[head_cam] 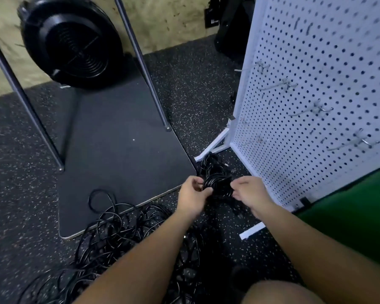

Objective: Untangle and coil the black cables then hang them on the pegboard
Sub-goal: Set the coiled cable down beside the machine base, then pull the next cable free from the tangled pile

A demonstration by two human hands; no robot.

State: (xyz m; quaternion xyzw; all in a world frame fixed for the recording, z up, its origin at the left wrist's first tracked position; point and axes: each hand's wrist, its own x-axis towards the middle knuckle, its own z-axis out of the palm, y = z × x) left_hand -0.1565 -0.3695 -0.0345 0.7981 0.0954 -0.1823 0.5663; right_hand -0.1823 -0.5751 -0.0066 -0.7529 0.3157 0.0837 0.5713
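A coiled bundle of black cable (218,183) is held between both hands just above the floor. My left hand (192,195) grips its left side with curled fingers. My right hand (249,191) pinches its right side. More black cable (213,164) lies on the floor just beyond the coil. A large tangled heap of black cables (119,233) spreads over the floor at the lower left. The white pegboard (320,88) stands at the right, with several metal hooks (360,143) and no cable on them.
A dark mat (119,139) covers the speckled rubber floor, with two slanted metal legs (149,80) standing on it. A black round fan (72,44) sits at the back left. The pegboard's white feet (215,148) stick out on the floor. Green cloth (349,216) lies at the right.
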